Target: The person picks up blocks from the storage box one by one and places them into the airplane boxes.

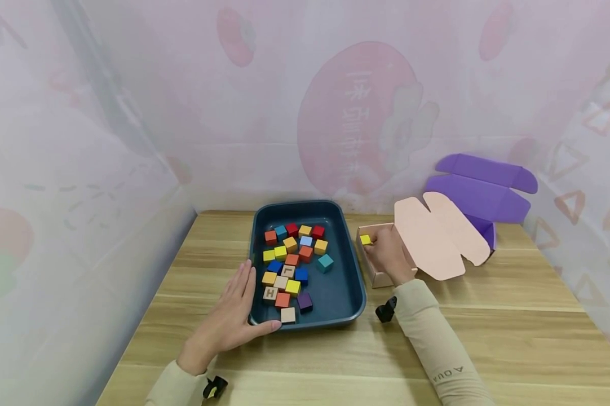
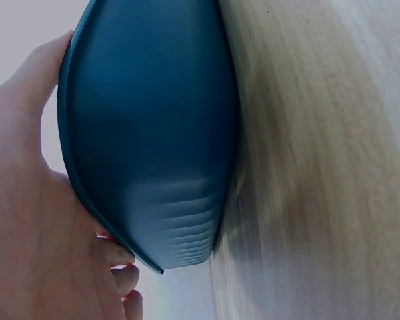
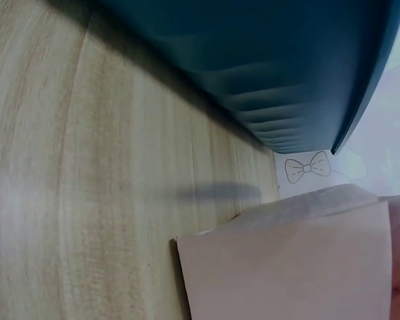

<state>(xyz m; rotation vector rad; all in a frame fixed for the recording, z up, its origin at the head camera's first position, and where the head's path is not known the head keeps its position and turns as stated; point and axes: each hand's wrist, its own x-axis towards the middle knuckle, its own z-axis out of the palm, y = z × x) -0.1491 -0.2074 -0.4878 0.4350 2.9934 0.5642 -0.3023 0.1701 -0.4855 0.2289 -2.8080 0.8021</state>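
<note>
My left hand (image 1: pixel 229 316) lies with straight fingers along the near left corner of a dark blue tray (image 1: pixel 341 293), thumb at its front rim. In the left wrist view, the palm and fingers meet the outer edge of the tray (image 2: pixel 147 120). Several coloured and plain wooden cubes, such as a teal cube (image 1: pixel 325 263) and a purple cube (image 1: pixel 305 303), sit in the tray. Over the open pink box (image 1: pixel 383 280), my right hand (image 1: pixel 390 255) pinches a yellow cube (image 1: pixel 365 239). The right wrist view shows the box's side wall (image 3: pixel 287 267), with fingers partly hidden behind it.
The pink box's lid (image 1: pixel 427 242) folds out to the right. Behind it stands an open purple box (image 1: pixel 480 194). Printed cloth walls (image 1: pixel 264 152) enclose the wooden table (image 1: pixel 310 366) at the back and sides.
</note>
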